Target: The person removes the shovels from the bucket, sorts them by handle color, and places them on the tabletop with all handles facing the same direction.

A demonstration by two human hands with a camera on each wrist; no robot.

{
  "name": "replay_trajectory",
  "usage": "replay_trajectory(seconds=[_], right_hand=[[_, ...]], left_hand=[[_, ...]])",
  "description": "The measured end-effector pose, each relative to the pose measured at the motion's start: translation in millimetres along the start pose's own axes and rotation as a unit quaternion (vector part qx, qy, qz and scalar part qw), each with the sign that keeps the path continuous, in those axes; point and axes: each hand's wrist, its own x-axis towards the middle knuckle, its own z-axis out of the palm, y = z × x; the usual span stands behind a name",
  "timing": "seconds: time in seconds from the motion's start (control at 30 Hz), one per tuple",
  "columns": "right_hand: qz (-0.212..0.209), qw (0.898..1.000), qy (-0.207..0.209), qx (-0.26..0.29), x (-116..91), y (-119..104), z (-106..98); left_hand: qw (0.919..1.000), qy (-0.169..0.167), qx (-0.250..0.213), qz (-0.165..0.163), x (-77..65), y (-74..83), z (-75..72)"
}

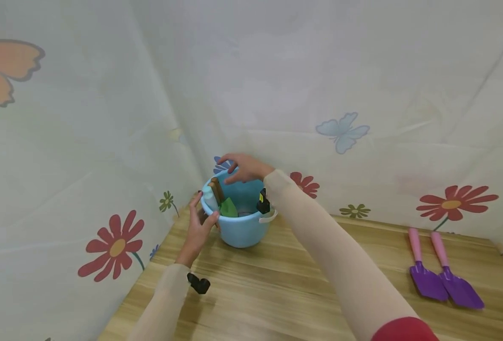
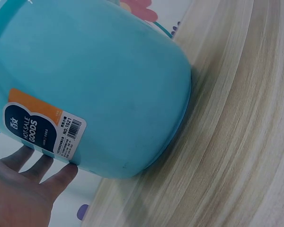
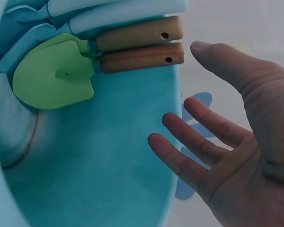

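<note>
A light blue bucket (image 1: 242, 233) with white handles stands on the wooden tabletop. My left hand (image 1: 198, 232) rests against its left side, thumb near the front rim; in the left wrist view three fairly straight fingers (image 2: 60, 182) touch the wall beside a label (image 2: 42, 125). Over the bucket's far rim hovers my right hand (image 1: 247, 168), fingers spread, holding nothing. Inside the bucket lean green trowels (image 3: 52, 78) with two wooden handles (image 3: 142, 57). Beside these are blue trowels (image 3: 26, 45) with pale handles (image 3: 128, 16). A pale rounded shape at the bucket's inside left is unclear.
Two purple shovels (image 1: 430, 282) with pink handles lie at the right of the tabletop (image 1: 277, 293). White fabric walls (image 1: 268, 85) printed with flowers and butterflies rise close behind and left of the bucket.
</note>
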Motion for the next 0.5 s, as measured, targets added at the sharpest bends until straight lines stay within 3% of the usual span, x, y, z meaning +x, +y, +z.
replay_trajectory(seconds=[0.1, 0.2, 0.43, 0.5], right_hand=[[-0.001, 1.0, -0.006, -0.006, 3, -1, 4], [0.004, 1.0, -0.008, -0.007, 6, -1, 7], [0.019, 0.999, -0.03, -0.005, 12, 2, 11], [0.021, 0.999, -0.035, -0.003, 13, 3, 12]], left_hand=[[1.0, 0.006, 0.001, 0.006, 3.3, -14.2, -0.8], [0.9999, 0.006, 0.008, 0.007, 4.1, -17.3, 1.5], [1.0, -0.006, -0.008, -0.001, -3.5, 9.2, 9.7], [1.0, -0.005, -0.008, -0.003, -3.5, 9.4, 10.2]])
